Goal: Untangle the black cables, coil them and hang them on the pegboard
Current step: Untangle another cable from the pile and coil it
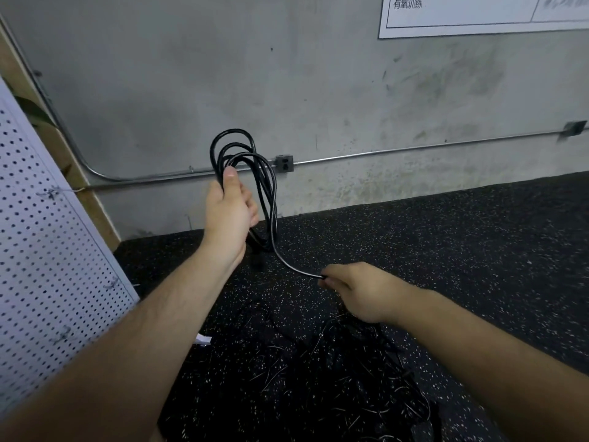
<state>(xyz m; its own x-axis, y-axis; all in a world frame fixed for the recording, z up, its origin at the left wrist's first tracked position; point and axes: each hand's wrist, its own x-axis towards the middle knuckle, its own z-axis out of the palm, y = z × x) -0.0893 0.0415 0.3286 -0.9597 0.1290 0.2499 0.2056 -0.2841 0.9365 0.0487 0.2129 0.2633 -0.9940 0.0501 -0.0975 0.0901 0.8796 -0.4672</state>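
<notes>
the left hand [228,208] is closed around a coil [269,202] of smooth, round black cable, thumb pressed up along the strands. the long oval loops rise above the fist at 12 o'clock and hang down past it at 5 o'clock, clear of the floor or just on it, i cannot tell which. from the bottom of the coil a single tail [296,267] curves off toward 4 o'clock into the right hand [357,288], which pinches it between thumb and fingertips, low over the floor. at 6 o'clock of the right hand a loose tangle of thin black cables [350,362] lies on the floor [462,250], a black rubber mat flecked with white. at 9 o'clock of the left hand leans the white perforated pegboard [38,250], with small wire hooks. behind stands a rough, stained grey concrete wall [318,90] with a metal conduit [414,150] and a grey outlet box [284,163]. a white sign [462,14] at 1 o'clock reads "有氧训练".
</notes>
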